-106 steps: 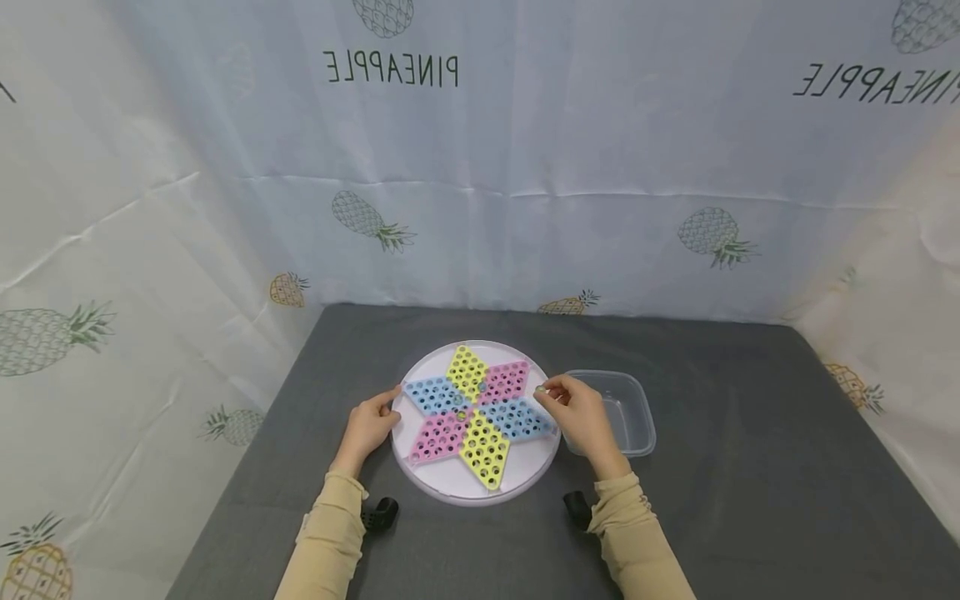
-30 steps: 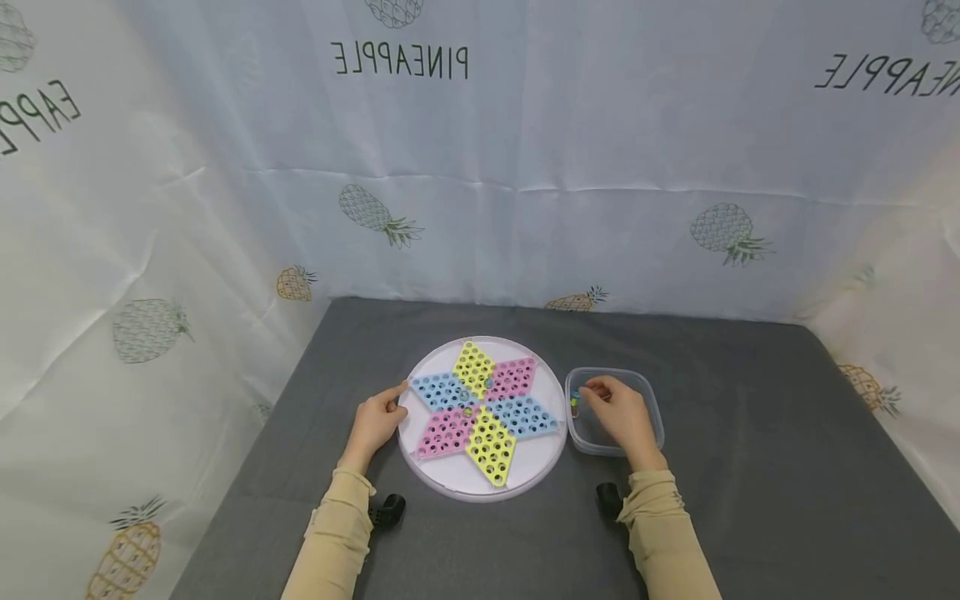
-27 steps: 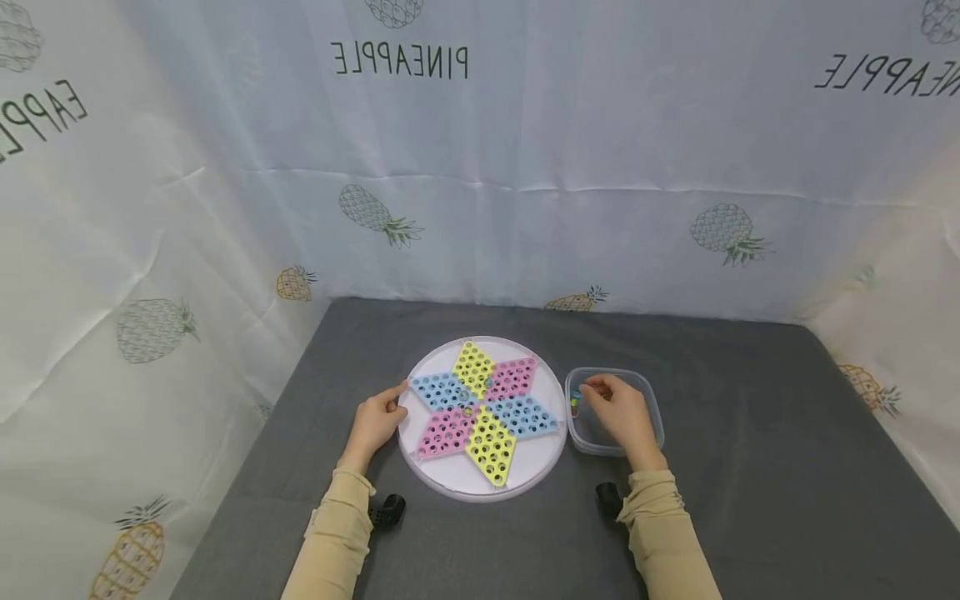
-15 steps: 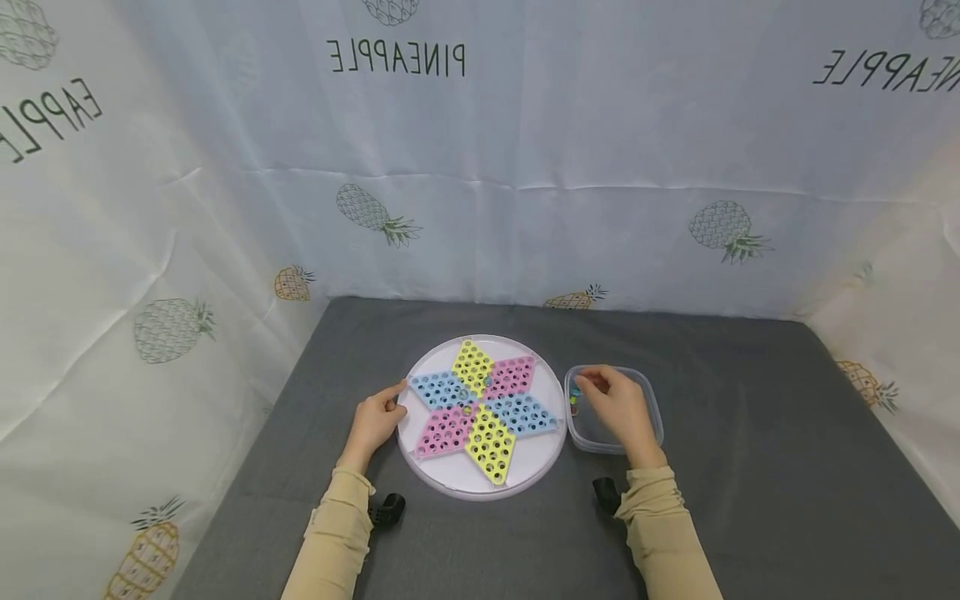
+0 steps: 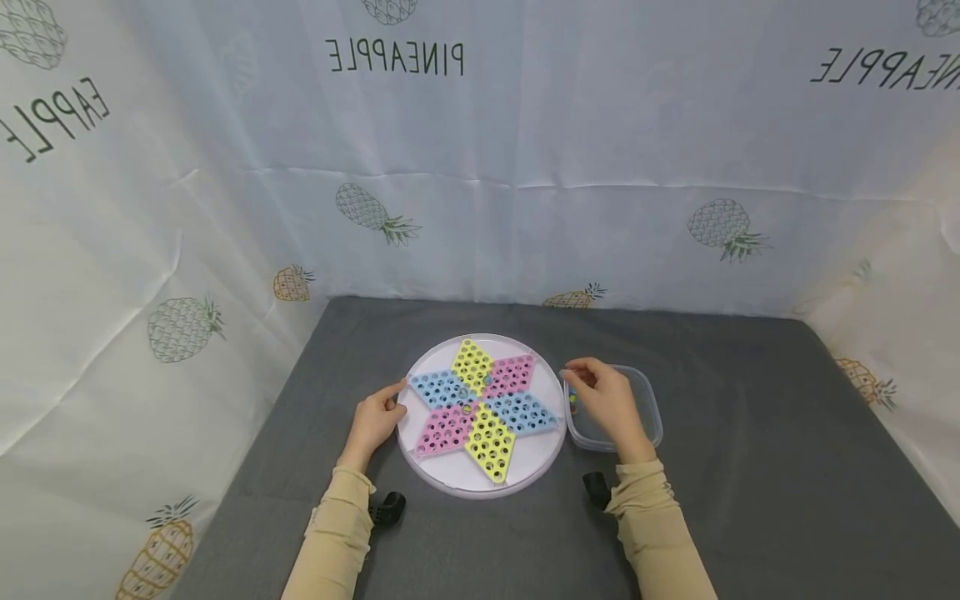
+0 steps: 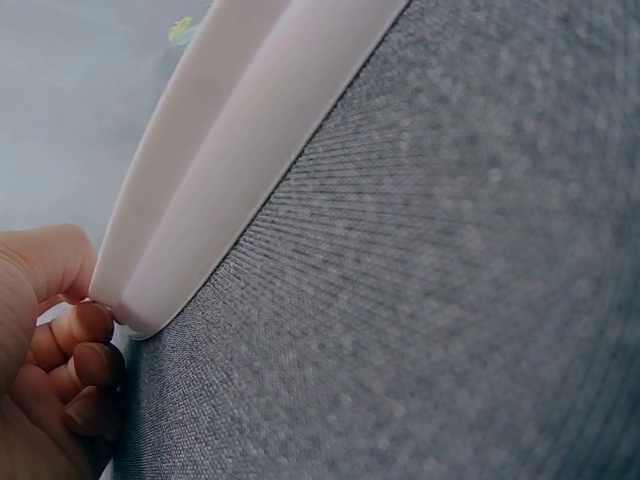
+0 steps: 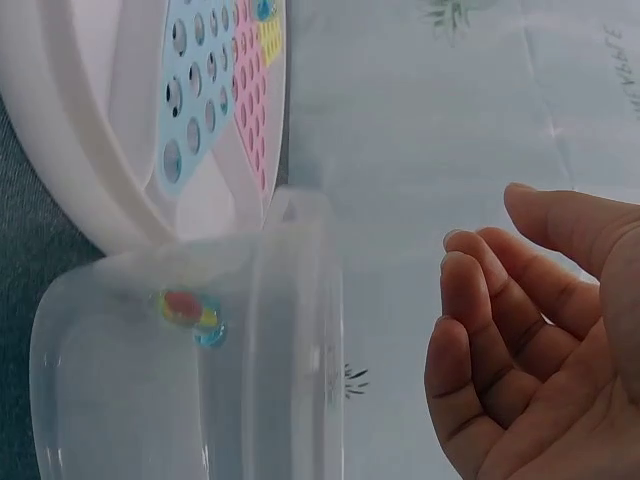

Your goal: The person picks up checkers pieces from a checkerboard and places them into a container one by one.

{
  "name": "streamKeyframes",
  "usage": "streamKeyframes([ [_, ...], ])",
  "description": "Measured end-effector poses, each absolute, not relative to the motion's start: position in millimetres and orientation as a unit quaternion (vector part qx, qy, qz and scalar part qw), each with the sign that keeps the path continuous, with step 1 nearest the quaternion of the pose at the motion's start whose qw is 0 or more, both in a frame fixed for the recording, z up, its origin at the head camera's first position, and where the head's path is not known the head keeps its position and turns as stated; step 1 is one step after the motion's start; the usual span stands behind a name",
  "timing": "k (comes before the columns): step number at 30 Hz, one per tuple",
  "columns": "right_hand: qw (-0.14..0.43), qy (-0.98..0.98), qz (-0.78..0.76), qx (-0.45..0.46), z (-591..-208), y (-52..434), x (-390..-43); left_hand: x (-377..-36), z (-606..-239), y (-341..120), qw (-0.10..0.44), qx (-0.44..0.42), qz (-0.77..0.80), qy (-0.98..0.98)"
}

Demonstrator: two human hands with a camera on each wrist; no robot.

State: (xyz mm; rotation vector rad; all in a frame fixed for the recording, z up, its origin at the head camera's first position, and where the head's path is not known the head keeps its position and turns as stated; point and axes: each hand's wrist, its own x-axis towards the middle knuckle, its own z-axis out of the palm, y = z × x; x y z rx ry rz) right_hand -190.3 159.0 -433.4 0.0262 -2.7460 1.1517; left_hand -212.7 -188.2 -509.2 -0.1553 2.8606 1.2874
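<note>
In the head view my left hand (image 5: 375,423) holds the left rim of a round white Chinese checkers board (image 5: 429,479). The left wrist view shows its curled fingers (image 6: 92,365) against the rim. Over the left edge of a clear plastic container (image 5: 647,408) is my right hand (image 5: 606,400), thumb and forefinger close together. A small greyish marble (image 5: 564,373) seems to sit at their tips; the right wrist view does not show it. Several coloured marbles (image 7: 185,308) lie inside the container. A few marbles (image 5: 462,393) sit near the star's centre.
The board carries a six-pointed star with yellow, pink and blue points full of holes. The container stands against its right side on a dark grey tablecloth (image 5: 750,450). A pineapple-print curtain (image 5: 510,142) hangs behind and at both sides.
From inside the container my right hand has risen and shifted left toward the board's edge. The left hand keeps its place on the rim. The head view has tilted slightly.
</note>
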Motion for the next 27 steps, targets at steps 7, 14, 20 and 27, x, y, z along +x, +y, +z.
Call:
streamKeyframes([
  [7,0.070,-0.916,0.395,0.025,-432,141,-191,-213,-509,-188,0.005,-0.054,0.411,0.910],
  [14,0.058,-0.914,0.399,0.056,-429,120,-192,-212,-509,-187,0.007,-0.056,0.415,0.908],
  [20,0.051,-0.911,0.401,0.080,-429,105,-192,-213,-509,-187,0.005,-0.053,0.413,0.909],
  [27,0.035,-0.907,0.404,0.111,-441,83,-194,-213,-510,-188,-0.002,-0.049,0.414,0.909],
])
